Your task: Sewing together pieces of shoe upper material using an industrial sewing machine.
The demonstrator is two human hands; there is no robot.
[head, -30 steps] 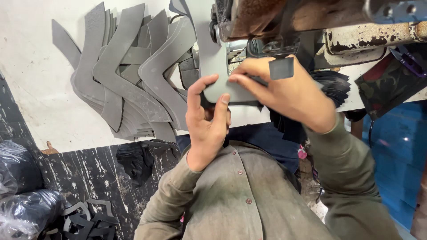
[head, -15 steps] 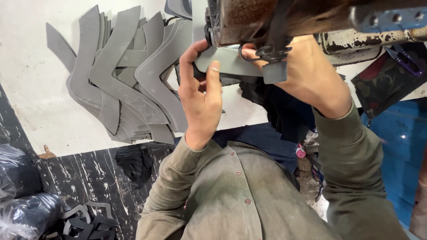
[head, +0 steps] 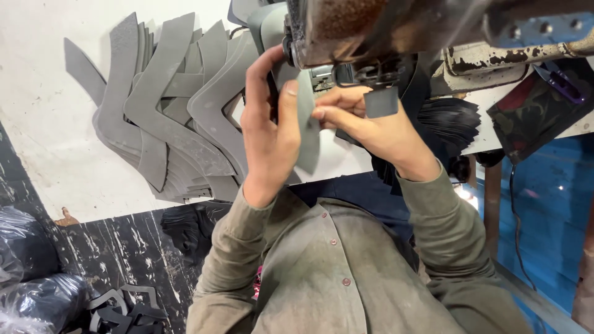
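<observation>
Under machine head: grey cut piece point(head: 306, 133), upright, between your hands.
Left hand point(head: 269, 133): pinching piece.
Right hand point(head: 365, 127): fingertips closed on its edge.
Counter point(head: 55, 154): grey stack point(head: 167, 117) left.

You have one view only, from the camera on your head, aimed steeply down past your chest, so your olive-green buttoned shirt point(head: 334, 272) fills the lower frame. It sits close: your left hand point(head: 269, 133) and right hand point(head: 371, 127) fill the middle, right under the rusty metal sewing machine head point(head: 396, 28) along the top edge. The white bench point(head: 49, 148) spreads left, with the dark streaked floor point(head: 124, 253) below it.
</observation>
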